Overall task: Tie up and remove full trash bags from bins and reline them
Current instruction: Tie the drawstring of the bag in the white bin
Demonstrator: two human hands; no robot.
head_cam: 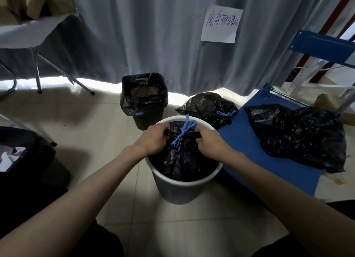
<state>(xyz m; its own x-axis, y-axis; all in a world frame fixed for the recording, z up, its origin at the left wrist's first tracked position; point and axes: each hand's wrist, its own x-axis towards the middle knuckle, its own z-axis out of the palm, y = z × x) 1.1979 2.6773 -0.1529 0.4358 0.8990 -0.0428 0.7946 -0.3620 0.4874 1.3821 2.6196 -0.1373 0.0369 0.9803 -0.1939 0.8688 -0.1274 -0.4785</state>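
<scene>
Black bags: four; bins: three. Left hand [153, 139], right hand [209, 141] grip tied bag [182, 160].

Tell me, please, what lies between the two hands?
In the head view, the blue drawstring knot on the black bag's gathered neck lies between the left hand and the right hand.

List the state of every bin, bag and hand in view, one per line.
White-rimmed bin: holds a bag, not yet emptied.
Bag in it: tied shut with blue drawstring, gripped at the neck.
Left hand: gripping bag neck.
Right hand: gripping bag neck.
Black bin: lined, open.
Floor bag: tied.
Loose bag: lying on blue board.
</scene>
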